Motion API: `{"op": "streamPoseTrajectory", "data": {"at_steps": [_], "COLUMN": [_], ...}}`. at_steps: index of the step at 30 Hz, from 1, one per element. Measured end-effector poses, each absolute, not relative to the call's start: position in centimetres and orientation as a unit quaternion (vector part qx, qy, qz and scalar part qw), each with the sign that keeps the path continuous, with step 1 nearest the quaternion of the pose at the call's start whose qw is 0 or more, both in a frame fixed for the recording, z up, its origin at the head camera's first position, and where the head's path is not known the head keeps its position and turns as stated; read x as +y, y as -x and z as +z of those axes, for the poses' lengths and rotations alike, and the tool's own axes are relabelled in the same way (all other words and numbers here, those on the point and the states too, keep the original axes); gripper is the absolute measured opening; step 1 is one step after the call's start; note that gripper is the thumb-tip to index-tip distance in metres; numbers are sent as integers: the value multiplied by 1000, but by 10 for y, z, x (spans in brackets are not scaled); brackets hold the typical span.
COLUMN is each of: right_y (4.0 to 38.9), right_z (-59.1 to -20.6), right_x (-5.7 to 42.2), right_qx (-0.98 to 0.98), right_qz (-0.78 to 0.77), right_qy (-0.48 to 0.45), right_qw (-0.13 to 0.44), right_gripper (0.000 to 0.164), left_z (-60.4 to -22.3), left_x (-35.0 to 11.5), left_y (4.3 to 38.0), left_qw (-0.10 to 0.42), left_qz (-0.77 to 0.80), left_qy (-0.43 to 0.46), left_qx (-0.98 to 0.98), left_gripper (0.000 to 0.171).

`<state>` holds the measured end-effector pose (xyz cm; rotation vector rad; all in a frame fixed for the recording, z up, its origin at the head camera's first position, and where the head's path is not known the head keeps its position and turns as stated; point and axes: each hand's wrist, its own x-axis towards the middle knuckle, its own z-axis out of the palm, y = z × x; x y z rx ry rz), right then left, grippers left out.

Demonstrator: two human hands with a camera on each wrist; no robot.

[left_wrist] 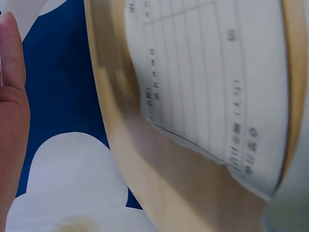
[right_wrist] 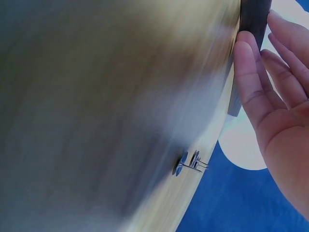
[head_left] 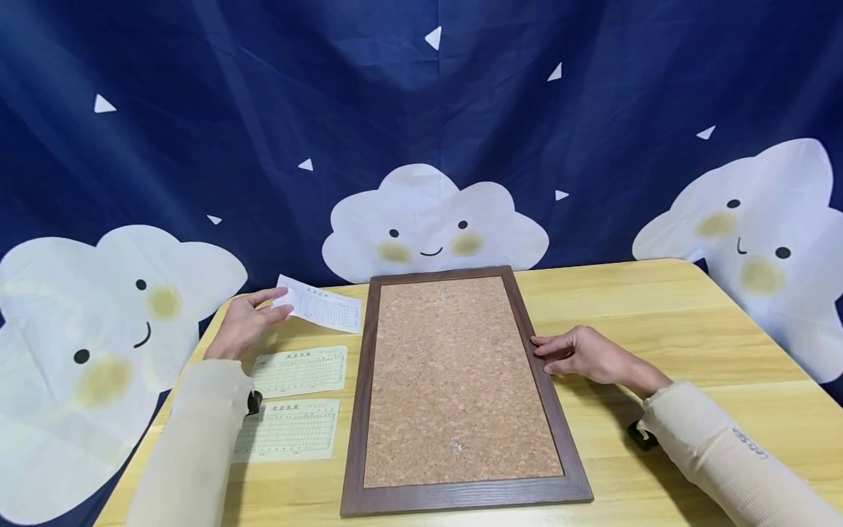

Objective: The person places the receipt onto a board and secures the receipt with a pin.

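My left hand (head_left: pixel 246 322) pinches the left end of a white printed form slip (head_left: pixel 326 307) between thumb and fingers, raised beside the far left of a cork board (head_left: pixel 454 373). Two pale green form slips, an upper one (head_left: pixel 299 371) and a lower one (head_left: pixel 286 432), lie on the table to the board's left. The board lies flat in a dark brown wooden frame (head_left: pixel 464 494). Fairly straight fingers of my right hand (head_left: pixel 589 355) touch the frame's right side. In the left wrist view, a slip (left_wrist: pixel 198 87) on the table looms close.
A few metal pushpins (right_wrist: pixel 181 164) sit on the wooden table (head_left: pixel 632 307), visible in the right wrist view. Behind the table's back edge hangs a dark blue curtain (head_left: pixel 369 95) printed with smiling clouds and small white triangles.
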<state>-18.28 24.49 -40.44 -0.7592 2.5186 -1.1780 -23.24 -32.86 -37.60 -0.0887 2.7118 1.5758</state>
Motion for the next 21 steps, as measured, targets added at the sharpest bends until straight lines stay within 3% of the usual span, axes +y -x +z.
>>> {"op": "streamPoseTrajectory", "data": {"at_steps": [21], "right_y": [183], "right_z": [-405], "right_x": [245], "right_qx": [856], "right_qz": [-428], "right_qy": [249], "right_qw": [146], "right_gripper": [35], "left_z": [-362], "left_x": [-317], "left_y": [237], "left_qw": [-8], "left_qz": [613], "left_qy": [-9], "left_qx": [790], "left_gripper": [61]}}
